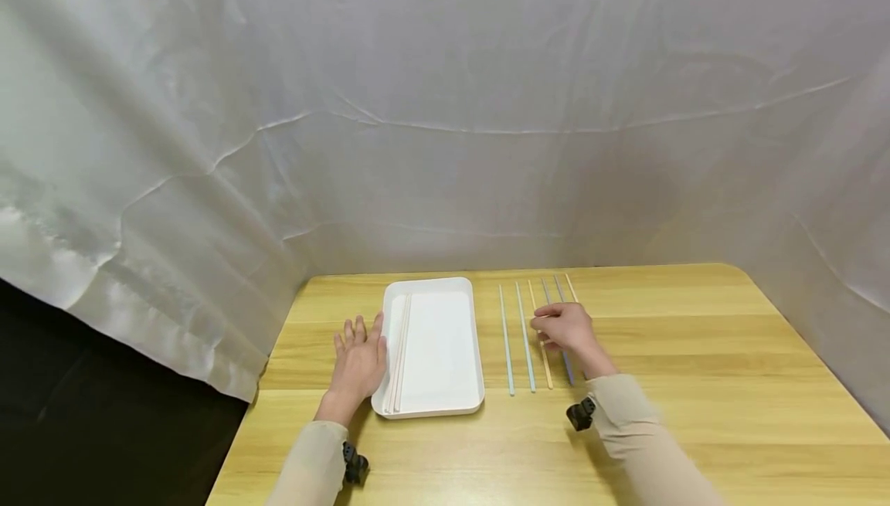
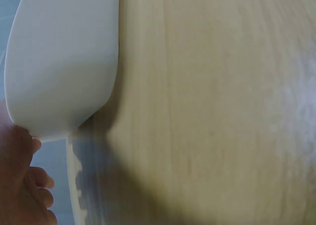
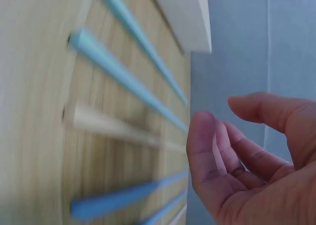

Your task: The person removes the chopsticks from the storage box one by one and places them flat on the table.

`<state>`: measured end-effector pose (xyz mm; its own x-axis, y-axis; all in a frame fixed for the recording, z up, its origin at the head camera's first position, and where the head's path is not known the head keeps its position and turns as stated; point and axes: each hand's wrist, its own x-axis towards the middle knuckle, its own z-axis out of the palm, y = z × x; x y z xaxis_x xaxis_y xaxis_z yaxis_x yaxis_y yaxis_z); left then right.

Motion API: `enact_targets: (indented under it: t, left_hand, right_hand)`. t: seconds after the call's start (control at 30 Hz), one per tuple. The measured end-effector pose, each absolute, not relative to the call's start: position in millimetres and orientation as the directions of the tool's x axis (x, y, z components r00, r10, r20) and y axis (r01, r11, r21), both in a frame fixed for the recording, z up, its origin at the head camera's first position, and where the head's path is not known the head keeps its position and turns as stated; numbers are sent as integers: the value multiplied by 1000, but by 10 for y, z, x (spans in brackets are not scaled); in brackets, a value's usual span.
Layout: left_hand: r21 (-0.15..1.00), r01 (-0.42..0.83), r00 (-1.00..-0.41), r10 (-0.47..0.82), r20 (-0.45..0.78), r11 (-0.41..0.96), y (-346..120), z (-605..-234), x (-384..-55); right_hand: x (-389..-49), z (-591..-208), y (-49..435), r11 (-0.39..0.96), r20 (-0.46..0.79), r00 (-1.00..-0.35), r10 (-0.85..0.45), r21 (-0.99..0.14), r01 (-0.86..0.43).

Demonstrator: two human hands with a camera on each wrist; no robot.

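Note:
My left hand [image 1: 359, 359] lies at the left side of a white tray [image 1: 438, 351], fingers spread, its inner edge touching the rim. In the left wrist view the tray wall [image 2: 64, 62] meets that hand. Two pale chopsticks [image 1: 399, 351] lie lengthwise in the tray. To the right, my right hand [image 1: 566, 328] hovers over a row of chopsticks. The right wrist view shows its thumb [image 3: 261, 106] apart from the loosely bent fingers, with nothing between them. Below are two light blue chopsticks [image 3: 118, 69], a beige one [image 3: 108, 125] and darker blue ones [image 3: 118, 198].
The wooden table [image 1: 695, 382] extends right and in front of the row. Another pale chopstick [image 1: 571, 287] is partly hidden behind the right hand. Grey curtain [image 1: 487, 181] hangs behind the table. Small black cameras [image 1: 580, 414] sit on both wrists.

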<state>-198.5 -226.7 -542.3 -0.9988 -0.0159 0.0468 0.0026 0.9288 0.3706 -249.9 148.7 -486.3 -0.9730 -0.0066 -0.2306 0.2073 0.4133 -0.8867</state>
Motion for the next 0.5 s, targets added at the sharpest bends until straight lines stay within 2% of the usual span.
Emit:
enact_targets:
  t: [0.5]
  left_hand:
    - [347,5,-999,-14,51,938,-2257,-5436,-1996]
  right_hand:
    - [-2424,-4841,869,322,-276,-959,-71,-916,240]
